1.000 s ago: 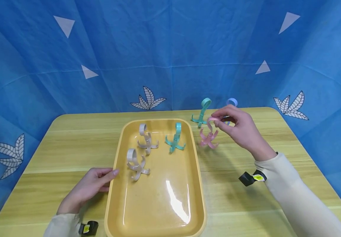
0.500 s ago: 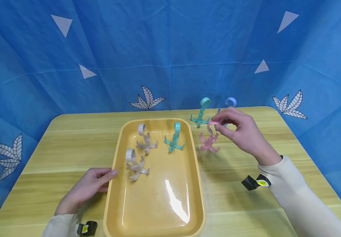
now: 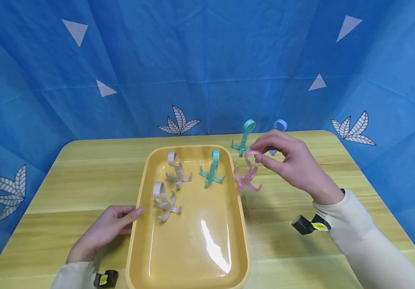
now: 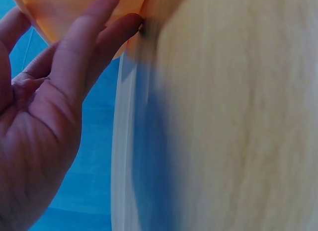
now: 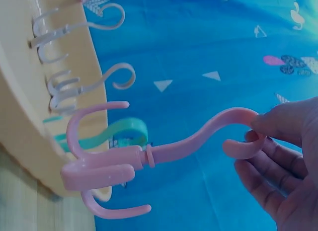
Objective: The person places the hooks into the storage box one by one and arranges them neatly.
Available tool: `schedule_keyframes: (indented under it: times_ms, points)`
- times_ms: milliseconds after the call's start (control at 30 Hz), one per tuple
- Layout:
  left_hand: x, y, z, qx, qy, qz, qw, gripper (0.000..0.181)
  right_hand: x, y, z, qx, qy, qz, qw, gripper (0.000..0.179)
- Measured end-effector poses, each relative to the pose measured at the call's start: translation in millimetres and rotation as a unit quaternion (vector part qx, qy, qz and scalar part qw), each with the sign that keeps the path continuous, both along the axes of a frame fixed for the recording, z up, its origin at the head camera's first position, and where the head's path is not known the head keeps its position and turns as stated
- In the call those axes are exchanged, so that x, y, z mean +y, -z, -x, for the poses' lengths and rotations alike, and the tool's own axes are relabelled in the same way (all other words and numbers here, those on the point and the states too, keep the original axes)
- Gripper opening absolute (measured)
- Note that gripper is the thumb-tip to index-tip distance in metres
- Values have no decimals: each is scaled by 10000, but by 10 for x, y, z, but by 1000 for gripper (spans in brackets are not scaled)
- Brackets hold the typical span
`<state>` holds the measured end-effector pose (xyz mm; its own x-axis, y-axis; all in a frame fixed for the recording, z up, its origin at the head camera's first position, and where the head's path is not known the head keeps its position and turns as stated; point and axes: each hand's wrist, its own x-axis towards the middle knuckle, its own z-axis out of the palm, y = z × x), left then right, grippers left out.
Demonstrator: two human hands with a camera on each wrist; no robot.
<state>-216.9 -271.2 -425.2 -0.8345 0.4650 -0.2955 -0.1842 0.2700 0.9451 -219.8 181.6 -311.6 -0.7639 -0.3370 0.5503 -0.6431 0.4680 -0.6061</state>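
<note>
My right hand (image 3: 295, 166) pinches the curled top of a pink four-armed rotating hook (image 3: 246, 181). The hook hangs arms-down, and its arms overlap the right rim of a yellow tray (image 3: 183, 249) in the head view. The right wrist view shows the thumb and fingertips on the hook's curl, its stem (image 5: 179, 150) pointing away from the palm. My left hand (image 3: 104, 228) grips the tray's left side, thumb at the rim and fingers along the outer wall. Inside the tray stand two grey hooks (image 3: 167, 205) and a teal hook (image 3: 212, 172).
Beyond the tray's far right corner, another teal hook (image 3: 244, 139) stands on the wooden table (image 3: 84, 172). A blue hook (image 3: 281, 122) beside it is partly hidden behind the right hand. A blue patterned cloth (image 3: 207, 60) hangs around the table's back and sides.
The right hand has carried the pink hook a little left, from beside the tray to its right rim. The left hand keeps its place on the tray.
</note>
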Motion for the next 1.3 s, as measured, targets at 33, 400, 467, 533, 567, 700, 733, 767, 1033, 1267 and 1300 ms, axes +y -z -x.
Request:
schedule_keyframes:
  times_ms: [33, 400, 467, 533, 567, 700, 733, 767, 1033, 1267, 1300]
  points:
    - [0, 1, -2, -17, -3, 10, 10000, 53, -20, -9, -7, 17, -63, 51, 10000, 30]
    - [1, 8, -1, -57, -18, 13, 10000, 56, -291, -32, 11, 170, -1071, 278, 9937, 29]
    - [-2, 12, 0, -64, -22, 32, 10000, 56, -339, -9, 21, 95, -1129, 221, 9933, 26]
    - [-4, 16, 1, -65, -24, 58, 10000, 56, -389, 18, 26, 34, -1193, 152, 9927, 23]
    - [-3, 18, 1, -65, -23, 57, 10000, 56, -414, 32, 31, 14, -1223, 126, 9924, 22]
    - [4, 17, 2, -65, -58, 88, 9999, 56, -497, 85, 41, -63, -1294, 54, 9916, 20]
    - [5, 14, 4, -47, -55, 102, 9999, 56, -512, 96, 43, -80, -1308, 49, 9914, 20]
    - [9, 8, 4, -60, -71, 100, 9999, 56, -526, 103, 45, -103, -1307, 30, 9914, 20]
    - [12, -12, 2, -87, -78, 4, 9999, 55, -600, 153, 38, -397, -1255, -115, 9912, 13]
    - [6, 6, 0, -46, -32, 16, 10000, 52, -650, 277, 32, -546, -1289, -335, 9896, 15]
    - [5, 7, -1, -57, -38, -4, 10000, 52, -656, 294, 28, -569, -1296, -352, 9893, 15]
